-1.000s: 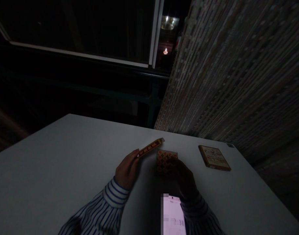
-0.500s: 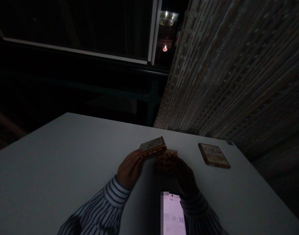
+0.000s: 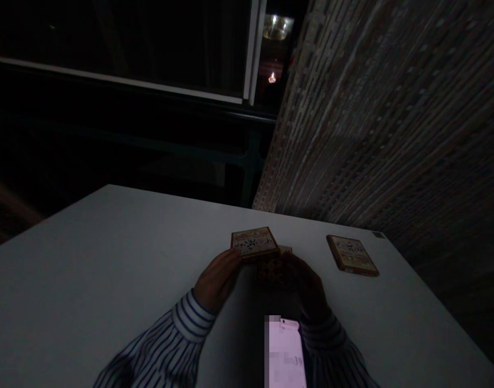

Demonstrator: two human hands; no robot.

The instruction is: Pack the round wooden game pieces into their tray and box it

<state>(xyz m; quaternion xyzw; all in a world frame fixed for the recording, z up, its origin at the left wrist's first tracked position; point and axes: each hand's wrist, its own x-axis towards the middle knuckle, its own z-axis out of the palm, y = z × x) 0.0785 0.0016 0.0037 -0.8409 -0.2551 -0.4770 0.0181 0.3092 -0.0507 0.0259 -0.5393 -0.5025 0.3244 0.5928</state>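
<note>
My left hand [image 3: 218, 277] grips the near left edge of a flat box [image 3: 255, 241] with a pale, printed top and brown-gold sides. Below and behind its right end is a second box [image 3: 271, 269], dark with a patterned face. My right hand [image 3: 306, 280] is wrapped round the right side of that patterned box. The two boxes overlap in view; the dim light hides whether they touch. Off to the right, a similar flat printed box [image 3: 354, 256] lies on the white table [image 3: 129, 269].
A lit phone [image 3: 285, 350] lies close to me between my forearms. Beyond the far table edge hangs a string curtain [image 3: 352, 118] on the right. A dark window with a pale frame [image 3: 150, 86] is at the back left.
The box in my left hand has tipped so its printed top faces me more and now covers more of the patterned box. My right hand stays on the patterned box.
</note>
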